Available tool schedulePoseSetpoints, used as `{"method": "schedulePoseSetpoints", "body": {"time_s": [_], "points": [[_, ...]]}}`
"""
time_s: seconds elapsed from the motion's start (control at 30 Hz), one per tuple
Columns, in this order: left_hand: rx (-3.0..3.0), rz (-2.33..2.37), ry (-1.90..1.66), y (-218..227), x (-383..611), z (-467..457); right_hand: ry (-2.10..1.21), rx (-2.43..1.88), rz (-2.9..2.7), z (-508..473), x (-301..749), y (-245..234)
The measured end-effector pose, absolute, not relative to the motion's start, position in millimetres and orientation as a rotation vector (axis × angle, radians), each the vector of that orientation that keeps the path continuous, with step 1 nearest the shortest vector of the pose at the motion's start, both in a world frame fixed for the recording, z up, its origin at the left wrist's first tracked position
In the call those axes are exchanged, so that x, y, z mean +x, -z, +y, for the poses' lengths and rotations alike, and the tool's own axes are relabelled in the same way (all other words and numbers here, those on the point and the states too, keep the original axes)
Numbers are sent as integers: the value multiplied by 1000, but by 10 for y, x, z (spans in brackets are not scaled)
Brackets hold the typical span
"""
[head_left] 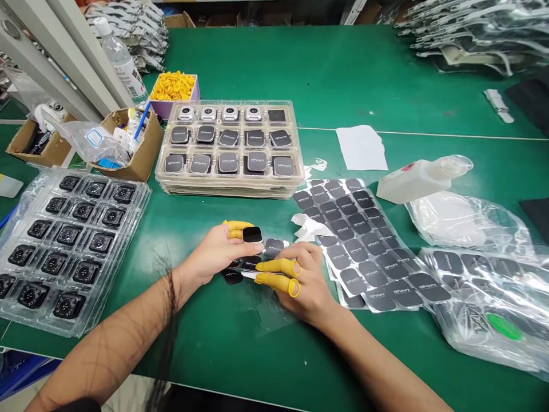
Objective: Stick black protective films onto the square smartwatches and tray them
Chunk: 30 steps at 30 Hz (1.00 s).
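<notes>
My left hand (217,252) holds a small black smartwatch body (252,234) between thumb and a finger in a yellow cot. My right hand (300,280), two fingers in yellow cots, presses down on a strip of dark protective stickers (240,269) lying on the green table just under the watch body. One loose sticker (273,247) shows between the two hands. Sheets of dark rounded stickers (364,240) lie right of my right hand.
A beige tray (231,186) of watch bodies stands ahead. A clear tray (26,309) of black watch bodies is at left. Cardboard boxes (143,157), a purple box of yellow finger cots (174,88), a water bottle (122,63), a white dispenser bottle (418,180) and plastic bags (484,274) surround.
</notes>
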<state>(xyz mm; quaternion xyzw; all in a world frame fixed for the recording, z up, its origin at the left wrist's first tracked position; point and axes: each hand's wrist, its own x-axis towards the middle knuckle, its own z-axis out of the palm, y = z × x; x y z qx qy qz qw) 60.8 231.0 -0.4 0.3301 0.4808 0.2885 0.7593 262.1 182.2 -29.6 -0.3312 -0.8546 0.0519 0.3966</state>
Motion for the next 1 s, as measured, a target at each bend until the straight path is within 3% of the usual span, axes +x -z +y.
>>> {"method": "schedulePoseSetpoints", "body": {"time_s": [0.07, 0.27, 0.57, 1.0], "points": [[732, 1051, -639, 4, 620, 2300, -127, -796, -2194, 1736, 2683, 169], [818, 1157, -731, 79, 700, 2240, -513, -1031, -2004, 1571, 2766, -168], [821, 1138, -678, 25, 655, 2248, -415, -1281, -2029, 1499, 2496, 479], [750, 1061, -596, -6, 542, 2303, -319, -950, -2118, 1774, 2530, 392]]}}
